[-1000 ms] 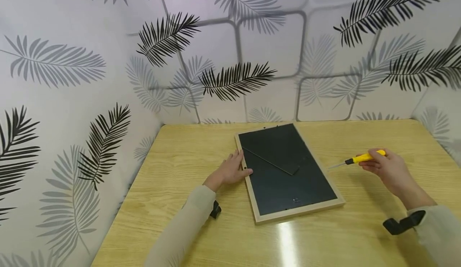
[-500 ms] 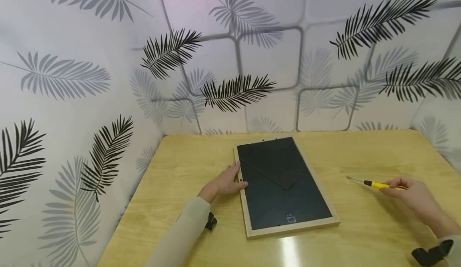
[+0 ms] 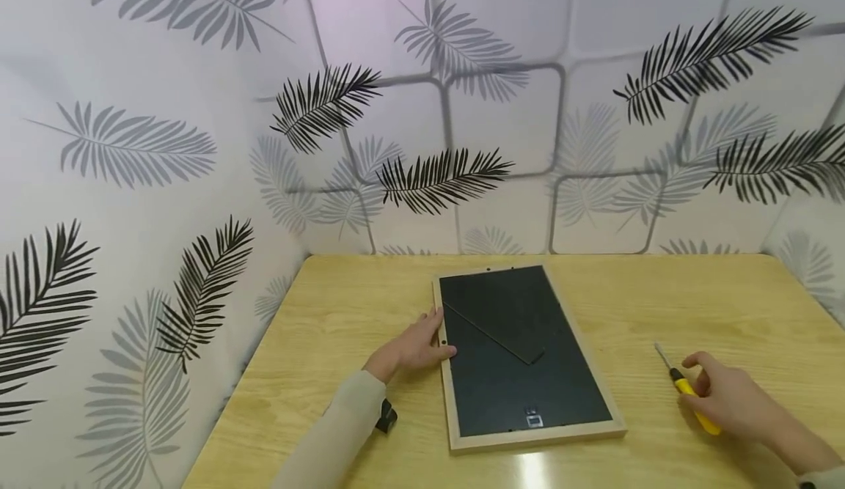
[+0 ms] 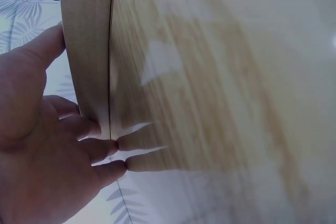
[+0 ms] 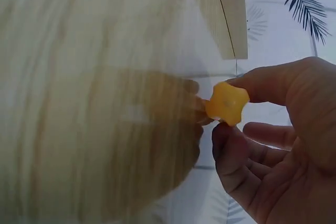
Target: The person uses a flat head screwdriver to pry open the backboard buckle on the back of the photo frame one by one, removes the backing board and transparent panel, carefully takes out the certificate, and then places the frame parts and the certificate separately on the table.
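On the wooden surface (image 3: 350, 306), left hand (image 3: 416, 344) rests loosely on frame (image 3: 505, 395); right of frame, right hand (image 3: 736, 399) pinches screwdriver (image 3: 680, 382), tip away.

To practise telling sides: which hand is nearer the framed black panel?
Left. The left hand touches the framed black panel at its left edge; the right hand is apart, to its right.

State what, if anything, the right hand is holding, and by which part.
The right hand holds the screwdriver by its yellow handle, between thumb and fingers. How firm the grip is cannot be told.
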A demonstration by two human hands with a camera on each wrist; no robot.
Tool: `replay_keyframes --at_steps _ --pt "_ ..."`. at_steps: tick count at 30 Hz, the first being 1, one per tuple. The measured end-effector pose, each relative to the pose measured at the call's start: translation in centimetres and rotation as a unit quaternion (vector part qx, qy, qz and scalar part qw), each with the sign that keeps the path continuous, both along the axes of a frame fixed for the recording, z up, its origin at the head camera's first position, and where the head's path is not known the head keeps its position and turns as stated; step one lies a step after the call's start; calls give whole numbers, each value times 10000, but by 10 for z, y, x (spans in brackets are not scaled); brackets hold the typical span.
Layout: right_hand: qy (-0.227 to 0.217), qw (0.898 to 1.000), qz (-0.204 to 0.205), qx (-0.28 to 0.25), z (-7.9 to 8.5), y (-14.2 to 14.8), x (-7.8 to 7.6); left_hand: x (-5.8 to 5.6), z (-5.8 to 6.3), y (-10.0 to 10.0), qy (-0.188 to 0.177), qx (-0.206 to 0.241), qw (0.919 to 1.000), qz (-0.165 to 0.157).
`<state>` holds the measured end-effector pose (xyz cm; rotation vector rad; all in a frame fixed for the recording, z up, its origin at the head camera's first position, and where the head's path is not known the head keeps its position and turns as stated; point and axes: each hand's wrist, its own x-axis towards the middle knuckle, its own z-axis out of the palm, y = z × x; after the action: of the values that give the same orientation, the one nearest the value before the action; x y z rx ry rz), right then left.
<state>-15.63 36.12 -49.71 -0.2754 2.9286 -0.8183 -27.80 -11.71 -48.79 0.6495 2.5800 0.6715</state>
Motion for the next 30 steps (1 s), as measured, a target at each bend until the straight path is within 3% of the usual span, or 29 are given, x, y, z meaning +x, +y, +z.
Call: replay_keyframes --at_steps 8,30 --pt "-436 9978 424 -245 1 -28 7 3 -2 -2 20 -65 9999 -80" --pt "-546 9983 66 -191 1 -45 5 2 -1 -6 -20 -166 9991 -387"
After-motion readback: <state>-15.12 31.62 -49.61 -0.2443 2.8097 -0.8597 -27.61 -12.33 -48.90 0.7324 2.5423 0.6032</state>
